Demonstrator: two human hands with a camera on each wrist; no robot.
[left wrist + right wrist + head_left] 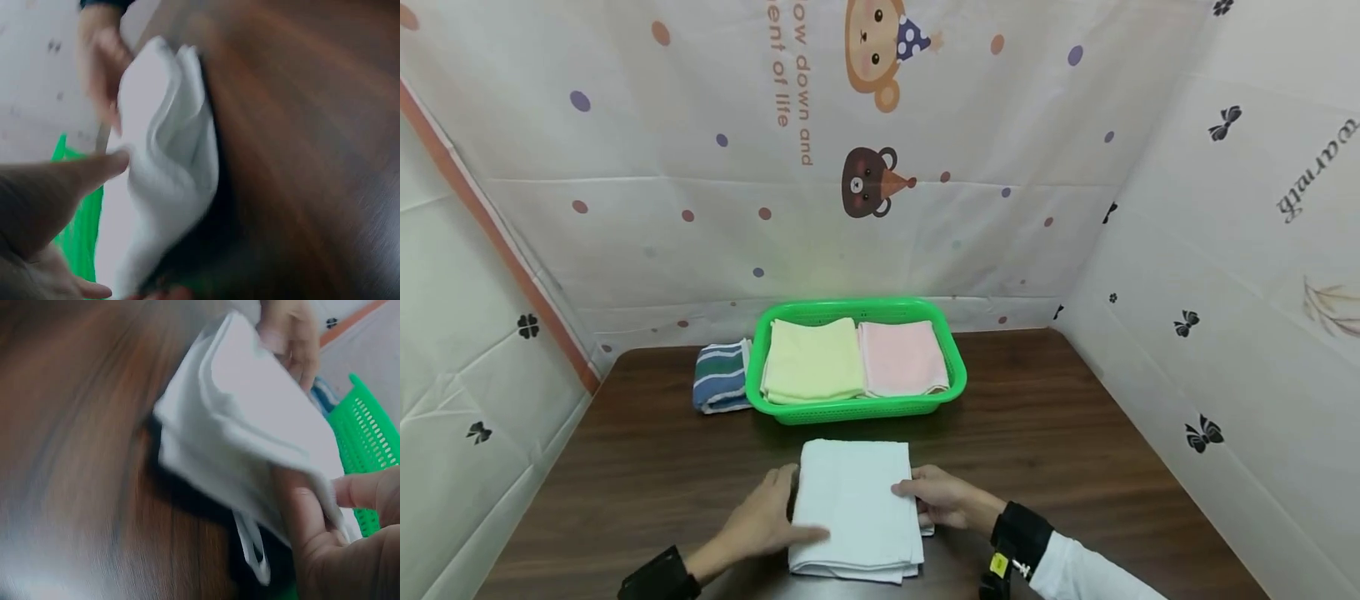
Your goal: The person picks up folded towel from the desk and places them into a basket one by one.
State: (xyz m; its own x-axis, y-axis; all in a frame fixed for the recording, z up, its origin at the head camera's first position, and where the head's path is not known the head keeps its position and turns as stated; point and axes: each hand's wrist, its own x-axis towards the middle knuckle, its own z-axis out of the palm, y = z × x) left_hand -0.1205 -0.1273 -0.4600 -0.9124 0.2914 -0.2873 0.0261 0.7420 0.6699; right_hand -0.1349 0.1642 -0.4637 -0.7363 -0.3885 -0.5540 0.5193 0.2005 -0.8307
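Observation:
A folded white towel [856,508] lies in front of the green basket, its layers bulging along one side in the left wrist view. My right hand [951,498] pinches its right edge, thumb on top and fingers tucked under the upper layers [306,512]. A thin white loop [253,550] hangs from the towel beside those fingers. At the left edge, my left hand [763,517] is spread, its thumb reaching over the towel's top and its other fingers extended along the side.
Behind the towel stands a green plastic basket [857,410] holding a folded yellow towel [815,358] and a folded pink towel [904,358]. A blue, green and white striped towel [721,377] lies against its left side. Printed curtains [820,242] enclose the brown wooden table [1075,467].

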